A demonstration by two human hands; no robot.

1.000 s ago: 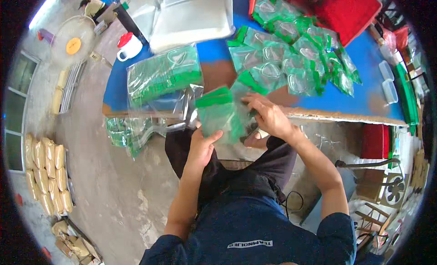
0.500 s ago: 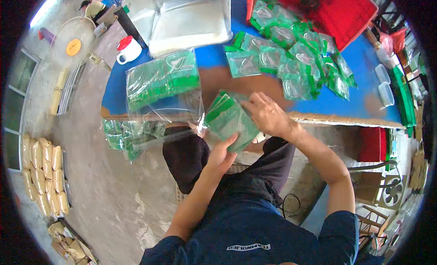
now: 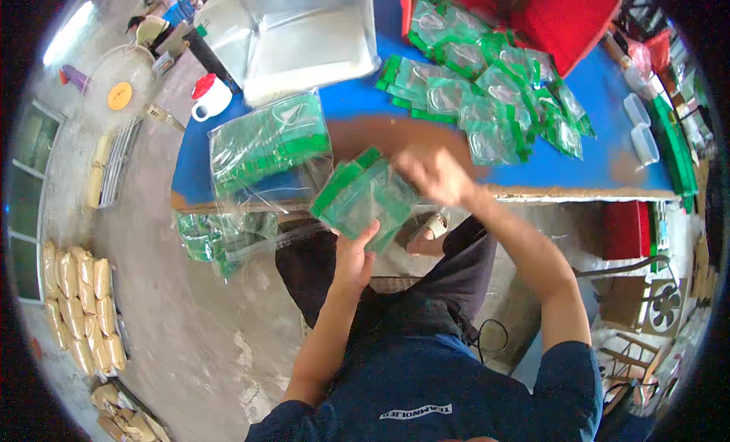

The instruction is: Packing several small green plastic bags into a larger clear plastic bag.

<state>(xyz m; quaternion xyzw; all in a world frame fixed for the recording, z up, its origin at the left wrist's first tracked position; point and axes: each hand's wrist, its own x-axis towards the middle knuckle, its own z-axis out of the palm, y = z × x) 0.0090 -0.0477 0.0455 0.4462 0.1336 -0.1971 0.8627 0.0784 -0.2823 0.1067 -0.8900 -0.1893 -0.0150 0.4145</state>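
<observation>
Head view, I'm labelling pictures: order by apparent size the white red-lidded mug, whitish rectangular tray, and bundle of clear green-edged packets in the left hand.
Whitish tray
Packet bundle in left hand
White mug

A single wide fisheye view looks steeply down from the wearer's head, facing forward over the navy cloth shirt [image 3: 487,370]; the bare hands [image 3: 355,259] sit close at mid-frame, the blue, brown-patched worktop [image 3: 559,174] just beyond.
</observation>
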